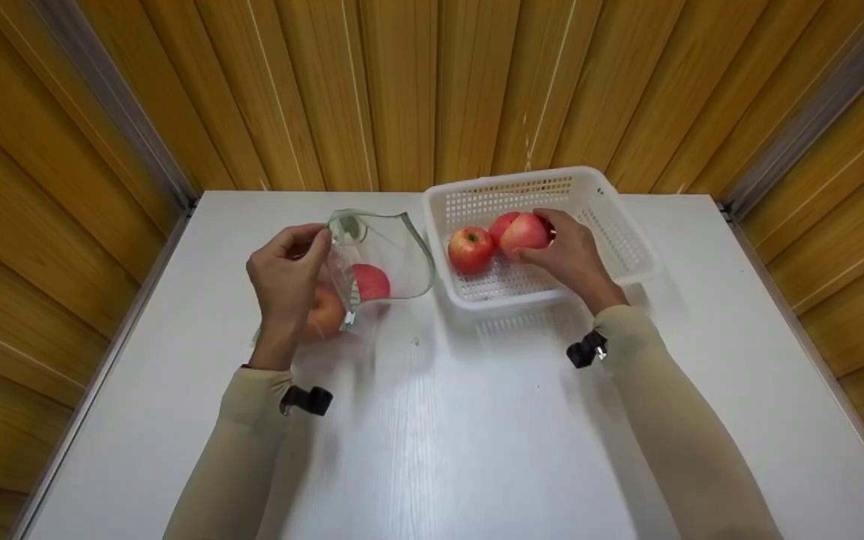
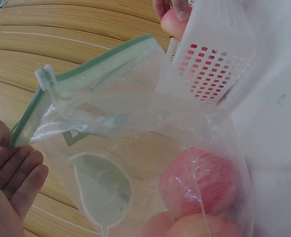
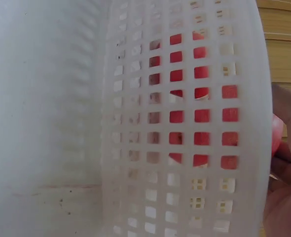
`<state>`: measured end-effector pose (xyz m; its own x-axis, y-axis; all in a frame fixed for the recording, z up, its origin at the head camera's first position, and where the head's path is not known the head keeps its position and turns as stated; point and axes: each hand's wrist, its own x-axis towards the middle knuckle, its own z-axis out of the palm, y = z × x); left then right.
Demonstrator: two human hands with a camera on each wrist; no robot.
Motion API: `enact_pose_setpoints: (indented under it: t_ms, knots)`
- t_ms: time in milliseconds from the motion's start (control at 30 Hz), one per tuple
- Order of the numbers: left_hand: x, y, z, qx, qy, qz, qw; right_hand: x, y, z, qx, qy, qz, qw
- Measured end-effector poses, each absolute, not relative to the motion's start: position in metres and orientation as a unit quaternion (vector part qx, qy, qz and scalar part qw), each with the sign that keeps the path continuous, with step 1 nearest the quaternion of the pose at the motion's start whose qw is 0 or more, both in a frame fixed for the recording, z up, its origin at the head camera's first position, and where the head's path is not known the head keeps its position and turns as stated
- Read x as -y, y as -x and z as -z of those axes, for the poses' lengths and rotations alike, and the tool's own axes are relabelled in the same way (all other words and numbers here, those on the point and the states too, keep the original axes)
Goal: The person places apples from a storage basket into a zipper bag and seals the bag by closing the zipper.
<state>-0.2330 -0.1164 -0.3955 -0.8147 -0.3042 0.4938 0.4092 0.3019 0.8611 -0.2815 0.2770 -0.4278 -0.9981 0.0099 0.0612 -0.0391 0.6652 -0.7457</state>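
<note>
My left hand (image 1: 287,274) pinches the green-edged rim of a clear zip bag (image 1: 402,259), holding its mouth apart. Inside the bag lie several apples, among them a red apple (image 2: 200,181); a white slider (image 2: 46,77) sits on the green zip edge. Over the white basket (image 1: 544,298), my right hand (image 1: 571,251) grips an apple (image 1: 524,234) between thumb and fingers. Beneath and beside it, a red apple (image 1: 470,250) and another apple (image 1: 502,225) rest in the basket. The right wrist view shows the held apple mostly behind the basket's wall.
The basket with its perforated walls stands just right of the bag on a white table (image 1: 432,435). Yellow wood-look panels (image 1: 402,90) rise behind the table and along both sides. A small black device (image 1: 308,400) is strapped at each wrist.
</note>
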Motion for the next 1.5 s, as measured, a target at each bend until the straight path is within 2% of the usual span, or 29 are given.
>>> enact_pose_setpoints:
  t_ms: [600, 1500]
  knots:
    - [0.114, 0.237, 0.396, 0.738, 0.043, 0.605, 0.295, -0.235, 0.264, 0.404, 0.881, -0.095, -0.449, 0.116]
    - [0.114, 0.238, 0.397, 0.731, 0.036, 0.613, 0.297, -0.158, 0.235, 0.392, 0.84, -0.209, -0.476, 0.158]
